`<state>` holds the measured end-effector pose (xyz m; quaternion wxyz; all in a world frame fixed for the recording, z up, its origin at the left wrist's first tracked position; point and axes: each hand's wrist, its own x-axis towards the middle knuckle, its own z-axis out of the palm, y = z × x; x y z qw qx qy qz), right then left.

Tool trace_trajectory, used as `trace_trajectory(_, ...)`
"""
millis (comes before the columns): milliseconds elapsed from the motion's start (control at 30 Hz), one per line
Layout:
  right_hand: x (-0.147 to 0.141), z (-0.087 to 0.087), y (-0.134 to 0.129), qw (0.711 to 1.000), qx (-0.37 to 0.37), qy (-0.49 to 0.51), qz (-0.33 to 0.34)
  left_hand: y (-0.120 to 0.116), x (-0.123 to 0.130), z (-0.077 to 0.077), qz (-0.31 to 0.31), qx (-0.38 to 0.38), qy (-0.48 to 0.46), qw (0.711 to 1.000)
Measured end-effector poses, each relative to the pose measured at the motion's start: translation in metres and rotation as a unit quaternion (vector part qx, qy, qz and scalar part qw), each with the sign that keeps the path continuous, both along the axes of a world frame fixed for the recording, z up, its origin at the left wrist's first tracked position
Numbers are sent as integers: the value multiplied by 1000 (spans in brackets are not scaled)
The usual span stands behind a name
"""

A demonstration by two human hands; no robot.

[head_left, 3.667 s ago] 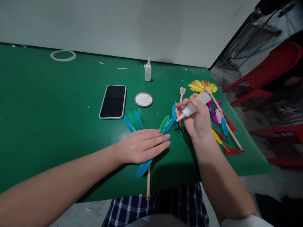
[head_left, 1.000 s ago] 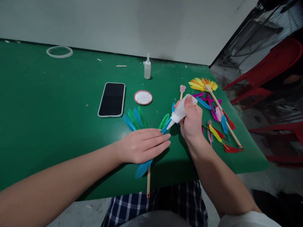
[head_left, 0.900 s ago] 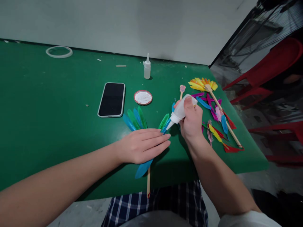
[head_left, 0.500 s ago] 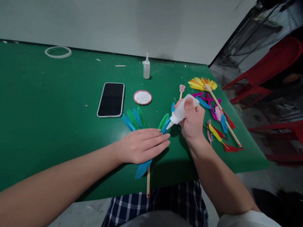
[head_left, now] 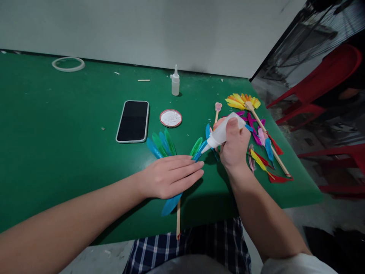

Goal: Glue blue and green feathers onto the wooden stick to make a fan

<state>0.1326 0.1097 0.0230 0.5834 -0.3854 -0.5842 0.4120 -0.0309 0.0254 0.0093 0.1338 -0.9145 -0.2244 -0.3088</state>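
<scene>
My left hand [head_left: 173, 177] lies flat across a fan of blue and green feathers [head_left: 169, 142], with its fingers stretched out and the thumb hidden. The fan's wooden stick [head_left: 178, 219] shows below the palm, and a blue feather [head_left: 172, 204] sticks out beside it. My right hand [head_left: 235, 146] is wrapped round a white squeeze bottle [head_left: 225, 131], tilted nozzle down to the left. Its tip touches or nearly touches a blue feather [head_left: 201, 148] by my left fingertips. Beside that feather is a green one [head_left: 196, 147].
A phone [head_left: 132, 121], a round lid with white stuff [head_left: 170, 118] and a small dropper bottle [head_left: 175, 83] stand beyond my hands. To the right lie a yellow feather fan [head_left: 242, 101] and loose feathers [head_left: 259, 160]. A clear ring [head_left: 68, 70] is back left; red chairs [head_left: 327, 76] stand right.
My right hand has shifted slightly right with the squeeze bottle, which now leans a little flatter. The left hand stays on the feathers.
</scene>
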Motion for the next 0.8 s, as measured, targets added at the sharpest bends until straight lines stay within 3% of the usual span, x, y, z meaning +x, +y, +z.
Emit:
trace_trajectory(433,-3,7,-16,998,41,-16,45,1,0,1,0,9,3,1000)
trace_trajectory(800,0,8,-13,998,53,-42,-3,-1,-1,0,5,0,11,1000)
